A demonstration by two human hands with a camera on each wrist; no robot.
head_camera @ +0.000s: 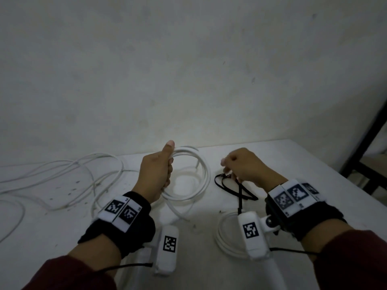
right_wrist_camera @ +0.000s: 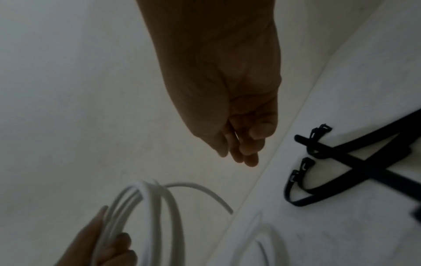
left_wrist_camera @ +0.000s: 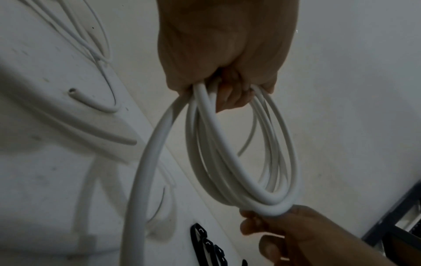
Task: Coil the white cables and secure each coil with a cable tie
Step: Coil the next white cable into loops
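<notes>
My left hand [head_camera: 168, 170] grips a coil of white cable [head_camera: 206, 174] and holds it up above the table, thumb raised. The left wrist view shows several loops [left_wrist_camera: 262, 198] hanging from that fist [left_wrist_camera: 227, 90], with one strand trailing down. My right hand [head_camera: 226, 166] hovers just right of the coil with its fingers curled; in the right wrist view its fingertips [right_wrist_camera: 241, 153] are bunched and hold nothing I can see. Black cable ties [head_camera: 230, 183] lie crossed on the table under that hand [right_wrist_camera: 341, 162]. It touches none of them.
A second white coil [head_camera: 225, 239] lies on the white table [head_camera: 282, 160] near my right wrist, partly hidden by the wrist camera. Loose white cables [head_camera: 62, 174] sprawl over the left side. A wall stands close behind. A dark frame [head_camera: 366, 164] stands beyond the table's right edge.
</notes>
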